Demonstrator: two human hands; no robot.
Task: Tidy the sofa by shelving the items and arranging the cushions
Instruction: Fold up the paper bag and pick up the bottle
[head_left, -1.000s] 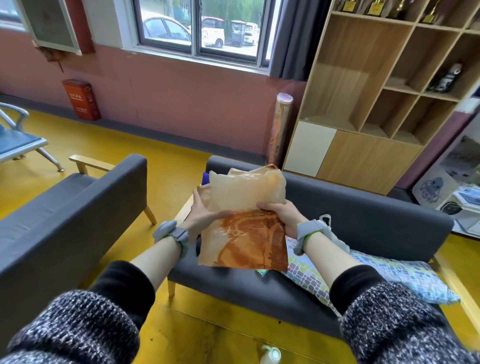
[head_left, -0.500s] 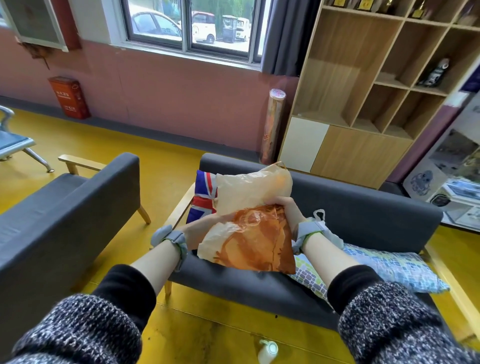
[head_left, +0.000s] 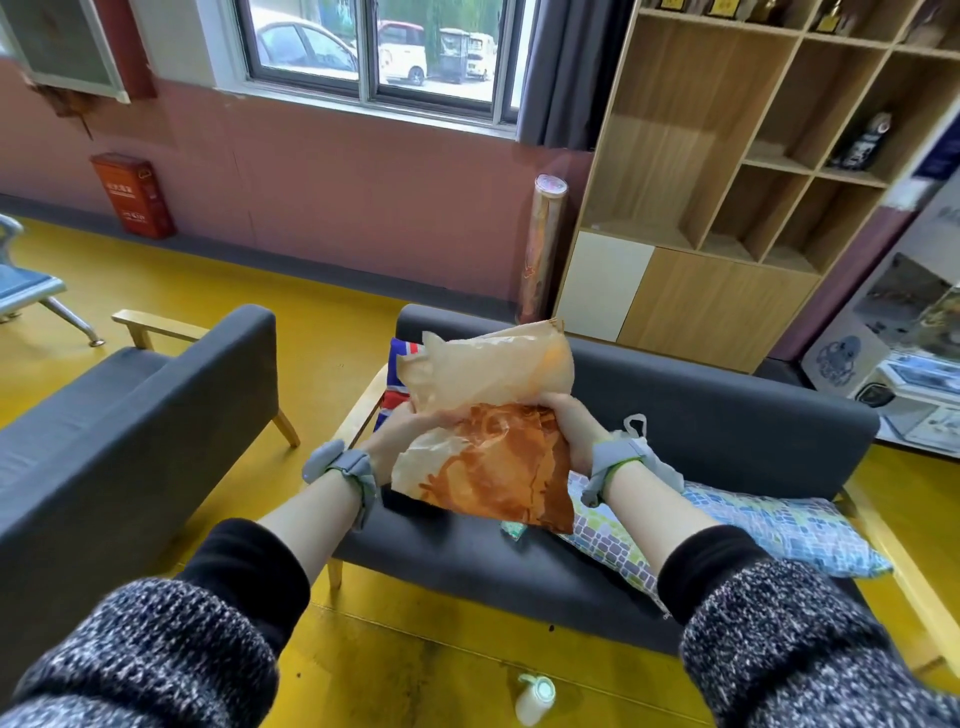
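Sofa (head_left: 675, 415) cushions are seen behind and below an orange plastic bag (head_left: 493, 431), which is held up above the seat. The bag is gripped at its left edge by the left hand (head_left: 402, 441) and at its right edge by the right hand (head_left: 569, 428), both closed on it. A flag-patterned cushion (head_left: 397, 384) is propped at the sofa's left end, partly hidden by the bag; a mosaic-patterned cushion (head_left: 753, 530) lies flat on the seat to the right. A wooden shelf unit (head_left: 727, 156) stands behind the sofa

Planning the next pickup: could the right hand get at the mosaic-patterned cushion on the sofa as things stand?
Probably not yet: the right hand grips the orange plastic bag together with the left hand. The mosaic cushion itself lies uncovered just below.
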